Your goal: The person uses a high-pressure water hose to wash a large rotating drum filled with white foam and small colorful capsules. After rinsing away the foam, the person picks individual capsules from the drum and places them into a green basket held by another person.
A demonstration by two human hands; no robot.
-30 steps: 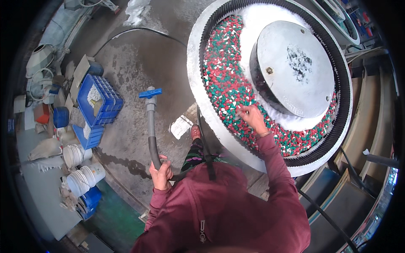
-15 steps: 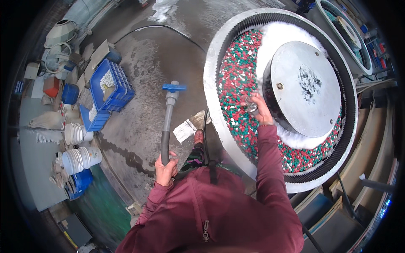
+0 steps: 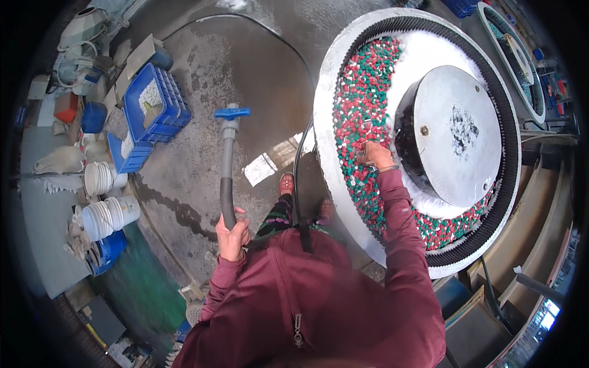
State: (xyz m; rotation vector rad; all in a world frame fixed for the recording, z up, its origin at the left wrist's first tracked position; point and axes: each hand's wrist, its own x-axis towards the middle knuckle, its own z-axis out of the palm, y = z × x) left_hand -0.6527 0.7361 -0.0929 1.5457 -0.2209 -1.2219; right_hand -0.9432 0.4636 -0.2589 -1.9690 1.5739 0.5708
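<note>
My left hand (image 3: 233, 238) is wrapped round the dark lower sleeve of a grey hose pipe (image 3: 227, 159). A blue valve handle (image 3: 233, 113) tops the pipe, which stands over the wet floor. To the right, my right hand (image 3: 377, 154) reaches into a big round tub (image 3: 331, 126), its fingers closed and down at the small red, green and white pellets (image 3: 362, 92). Whatever those fingers hold is mostly hidden. White foam (image 3: 423, 49) lies on the pellets beside the tub's round metal centre cover (image 3: 451, 135).
Blue crates (image 3: 175, 107) with white pellets stand on the left, near white buckets (image 3: 110, 218). A black hose (image 3: 300, 165) runs along the floor beside the tub. Behind it, at the far right, is a second round tub (image 3: 491, 37). Curved board-like channels (image 3: 521, 227) lie at right.
My right hand has turned fingers-down into the pellets; the shiny object it held is now mostly hidden. My left hand still grips the hose pipe. The whole view has shifted slightly.
</note>
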